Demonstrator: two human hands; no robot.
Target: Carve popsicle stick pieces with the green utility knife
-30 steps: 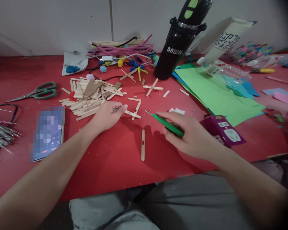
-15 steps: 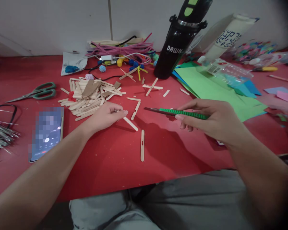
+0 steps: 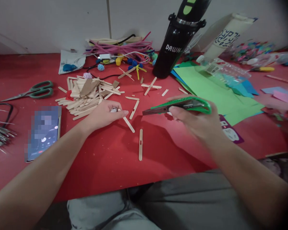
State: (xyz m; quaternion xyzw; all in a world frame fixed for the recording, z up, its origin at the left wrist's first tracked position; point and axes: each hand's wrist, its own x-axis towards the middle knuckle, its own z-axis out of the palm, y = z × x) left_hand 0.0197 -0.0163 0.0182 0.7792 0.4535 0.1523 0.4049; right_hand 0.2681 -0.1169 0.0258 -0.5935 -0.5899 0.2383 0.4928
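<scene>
In the head view, with the clock centred on the frame, a red table [image 3: 98, 172] spreads across most of it, specked with pale crumbs near six o'clock. Behind it, at twelve, stands a grey wall [image 3: 50, 25] with a dark vertical seam; below the table's near edge, at six, are grey trousers [image 3: 182, 204]. The left hand [image 3: 103, 115], towards nine, pinches a stick [image 3: 129, 124] between thumb and fingers, its free end pointing to five. The right hand [image 3: 196, 119], at three, is closed around a green cutter [image 3: 180, 103], its dark end pointing to nine, apart from the stick. A slotted stick [image 3: 140, 152] lies at six. A stick pile [image 3: 86, 92] sits towards ten, scissors [image 3: 39, 89] and a phone [image 3: 44, 134] near nine, a black bottle [image 3: 171, 54] at one, green paper [image 3: 213, 86] between two and three.
</scene>
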